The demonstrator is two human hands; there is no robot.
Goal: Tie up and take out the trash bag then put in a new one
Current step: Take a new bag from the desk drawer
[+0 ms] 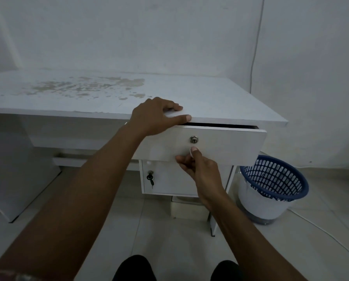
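Observation:
A blue mesh trash basket (279, 175) stands tilted on the floor to the right of a white desk (220, 98); its lower part looks white. No trash bag is plainly visible. My left hand (153, 116) rests on the desk's front edge, fingers on top and thumb stretched along the edge. Below it, the top drawer (236, 145) is pulled out a little, showing a dark gap. My right hand (200, 169) pinches the bottom edge of the drawer front, thumb on its face below the lock (193, 139).
Under the drawer is a cabinet door with a key (150, 178) in its lock. A pale block (187, 207) props the cabinet. A thin cable (255, 57) runs down the wall and another cable (321, 228) crosses the tiled floor. My knees show at the bottom.

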